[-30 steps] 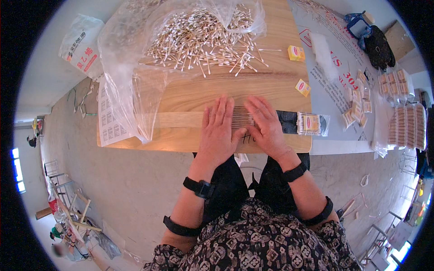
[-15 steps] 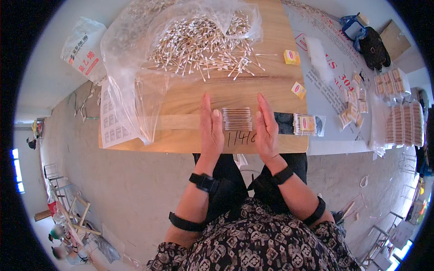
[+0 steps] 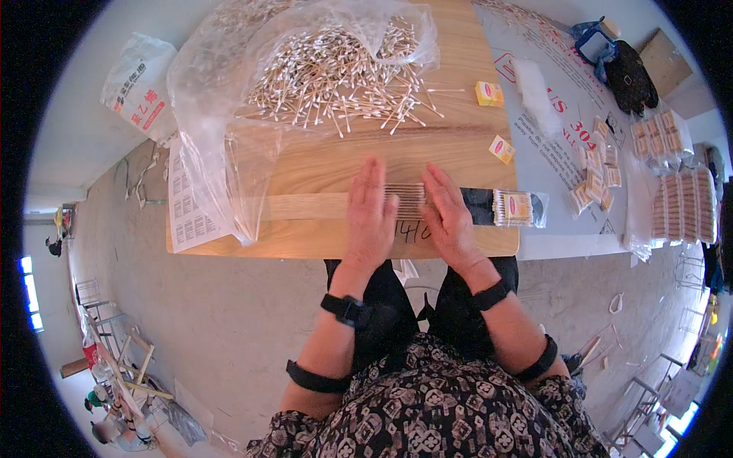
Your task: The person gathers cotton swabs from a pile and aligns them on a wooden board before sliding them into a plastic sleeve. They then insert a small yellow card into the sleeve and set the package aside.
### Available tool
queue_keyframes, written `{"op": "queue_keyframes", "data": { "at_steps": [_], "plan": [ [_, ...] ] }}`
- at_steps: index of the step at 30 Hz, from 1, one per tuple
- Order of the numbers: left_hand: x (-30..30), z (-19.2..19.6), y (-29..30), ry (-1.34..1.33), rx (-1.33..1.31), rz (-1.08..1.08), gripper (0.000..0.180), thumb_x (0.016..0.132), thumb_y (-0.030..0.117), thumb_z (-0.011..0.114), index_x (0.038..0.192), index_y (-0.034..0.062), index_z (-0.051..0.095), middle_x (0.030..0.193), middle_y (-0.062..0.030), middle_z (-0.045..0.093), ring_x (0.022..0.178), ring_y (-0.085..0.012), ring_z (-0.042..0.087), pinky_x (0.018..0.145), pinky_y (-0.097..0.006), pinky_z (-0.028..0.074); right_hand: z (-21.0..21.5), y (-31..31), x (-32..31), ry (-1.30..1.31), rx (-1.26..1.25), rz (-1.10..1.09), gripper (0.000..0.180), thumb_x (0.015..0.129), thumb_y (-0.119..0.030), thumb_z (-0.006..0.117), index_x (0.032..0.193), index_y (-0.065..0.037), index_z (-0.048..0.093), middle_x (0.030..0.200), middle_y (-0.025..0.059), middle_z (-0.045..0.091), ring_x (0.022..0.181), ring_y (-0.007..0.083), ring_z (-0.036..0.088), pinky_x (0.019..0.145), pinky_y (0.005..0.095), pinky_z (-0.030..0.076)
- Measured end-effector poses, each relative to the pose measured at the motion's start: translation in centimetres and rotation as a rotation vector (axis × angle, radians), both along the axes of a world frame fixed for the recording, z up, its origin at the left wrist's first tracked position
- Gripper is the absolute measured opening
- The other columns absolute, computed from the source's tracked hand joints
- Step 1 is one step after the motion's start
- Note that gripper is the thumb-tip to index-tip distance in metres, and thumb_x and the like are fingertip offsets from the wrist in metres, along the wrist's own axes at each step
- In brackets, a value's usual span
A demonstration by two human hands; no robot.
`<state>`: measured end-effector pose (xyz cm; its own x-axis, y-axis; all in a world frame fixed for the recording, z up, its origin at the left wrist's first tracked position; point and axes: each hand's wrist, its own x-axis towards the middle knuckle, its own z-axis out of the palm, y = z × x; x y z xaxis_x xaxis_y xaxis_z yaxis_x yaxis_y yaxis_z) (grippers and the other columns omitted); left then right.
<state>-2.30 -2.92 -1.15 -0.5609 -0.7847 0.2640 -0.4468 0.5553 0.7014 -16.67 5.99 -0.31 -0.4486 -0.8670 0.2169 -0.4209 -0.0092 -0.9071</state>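
Note:
A flat row of cotton swabs (image 3: 408,200) lies on the wooden table (image 3: 321,164), the sticks running left to right. My left hand (image 3: 371,221) is at the row's left end, fingers straight and palm turned inward. Opposite it, my right hand (image 3: 449,220) stretches its fingers along the right end. Both hands cover the swab tips, so whether they press on them is hidden. Right of my right hand is a black strip (image 3: 479,201), leading to a small clear pack of swabs (image 3: 510,208) with a yellow card inside.
Loose swabs (image 3: 336,80) spill from a large clear plastic bag (image 3: 206,91) at the far side. Small stacks of yellow cards (image 3: 489,93) (image 3: 501,149) sit near the table's right edge. Filled packs (image 3: 594,179) lie on the grey sheet (image 3: 561,221), with bundled packs (image 3: 682,208) farther right.
Both hands have moved inward toward each other, now covering the ends of the swab row that showed between them before.

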Motion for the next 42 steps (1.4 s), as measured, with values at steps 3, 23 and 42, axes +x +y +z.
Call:
{"op": "queue_keyframes", "data": {
  "at_steps": [3, 23, 42],
  "plan": [
    [1.1, 2.0, 1.5, -0.511, -0.131, -0.178, 0.069, 0.096, 0.036, 0.052, 0.152, 0.0017, 0.029, 0.16, -0.0183, 0.024, 0.148, -0.0332, 0.021, 0.121, -0.047, 0.016, -0.1, 0.7, -0.9, 0.498, 0.075, 0.18, 0.048, 0.085, -0.007, 0.063, 0.132, 0.0, 0.055, 0.14, 0.0163, 0.05, 0.133, 0.0351, 0.045, 0.112, 0.0423, 0.037],
    [1.5, 2.1, 2.1, -0.513, -0.173, -0.203, 0.077, 0.095, 0.049, 0.051, 0.152, 0.0015, 0.029, 0.16, -0.0185, 0.021, 0.15, -0.0316, 0.018, 0.121, -0.051, 0.012, 0.0, 2.3, 0.6, 0.804, 0.333, 0.308, 0.076, 0.092, -0.046, 0.056, 0.148, 0.001, 0.034, 0.157, 0.0165, 0.03, 0.146, 0.0302, 0.026, 0.121, 0.0486, 0.015],
    [0.4, 1.8, 3.0, -0.581, -0.168, -0.21, 0.08, 0.093, 0.037, 0.056, 0.154, 0.0009, 0.019, 0.162, -0.02, 0.015, 0.15, -0.0324, 0.015, 0.121, -0.048, 0.012, 0.3, 10.1, -10.8, 0.805, 0.407, -0.073, 0.08, 0.091, -0.038, 0.061, 0.153, -0.004, 0.024, 0.161, 0.0191, 0.019, 0.149, 0.0347, 0.019, 0.121, 0.0504, 0.011]
  ]
}}
